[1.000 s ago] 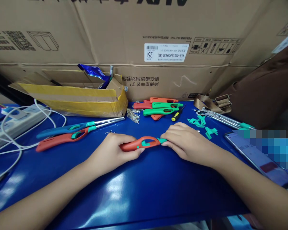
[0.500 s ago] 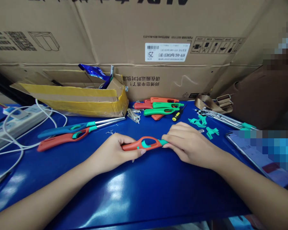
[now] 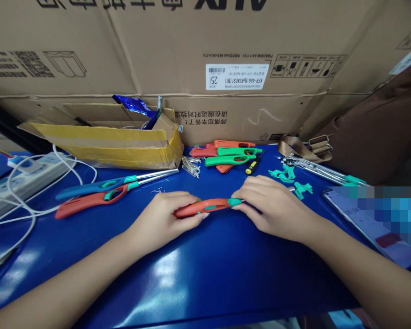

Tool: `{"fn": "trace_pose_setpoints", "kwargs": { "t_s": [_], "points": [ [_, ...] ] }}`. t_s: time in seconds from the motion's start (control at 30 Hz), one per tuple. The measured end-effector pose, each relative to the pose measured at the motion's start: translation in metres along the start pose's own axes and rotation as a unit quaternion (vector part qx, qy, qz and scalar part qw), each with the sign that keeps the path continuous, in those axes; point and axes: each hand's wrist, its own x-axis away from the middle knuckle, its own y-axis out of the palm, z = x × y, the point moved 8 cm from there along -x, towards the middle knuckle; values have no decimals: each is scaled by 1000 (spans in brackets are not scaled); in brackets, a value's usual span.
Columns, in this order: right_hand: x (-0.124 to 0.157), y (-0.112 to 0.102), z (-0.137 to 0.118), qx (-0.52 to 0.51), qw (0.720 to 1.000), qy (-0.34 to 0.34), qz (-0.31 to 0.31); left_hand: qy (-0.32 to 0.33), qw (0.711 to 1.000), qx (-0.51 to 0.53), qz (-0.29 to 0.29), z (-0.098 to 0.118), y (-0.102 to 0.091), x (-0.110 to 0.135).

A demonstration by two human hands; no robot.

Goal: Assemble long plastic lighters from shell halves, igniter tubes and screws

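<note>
An orange lighter handle (image 3: 205,207) with teal trim is held between both hands just above the blue table (image 3: 212,274). My left hand (image 3: 164,217) is closed round its left end. At its teal right tip, my right hand (image 3: 272,205) pinches it; whatever lies beyond the tip is hidden under the fingers. The handle is turned edge-on, so its finger loop does not show.
Two finished long lighters, blue (image 3: 99,186) and orange (image 3: 89,201), lie to the left. A yellow-taped carton (image 3: 113,141), a power strip (image 3: 23,171) with white cables, stacked handle shells (image 3: 231,153), a screwdriver (image 3: 253,165), teal parts (image 3: 289,178), metal tubes (image 3: 315,170) and a phone (image 3: 370,224) surround the hands.
The orange handle has been rotated in my hands from flat, with its loop showing, to edge-on. Both hands stay in nearly the same place.
</note>
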Motion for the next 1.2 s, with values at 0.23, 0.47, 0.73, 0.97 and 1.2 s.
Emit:
{"fn": "trace_pose_setpoints", "kwargs": {
  "t_s": [0.23,0.47,0.73,0.97,1.2],
  "points": [
    [2,6,21,-40,992,111,-49,-9,998,-42,-40,-4,4,-1],
    [6,-3,37,-28,989,140,-31,-28,997,-9,71,-16,-15,-1],
    [7,3,30,-5,996,69,-62,-12,996,59,71,-11,-11,0],
    [8,6,28,6,994,75,-73,-15,996,60,67,-14,-9,0],
    [6,20,32,8,979,120,-162,-32,999,-23,-6,-17,2,-1]
  ]
}}
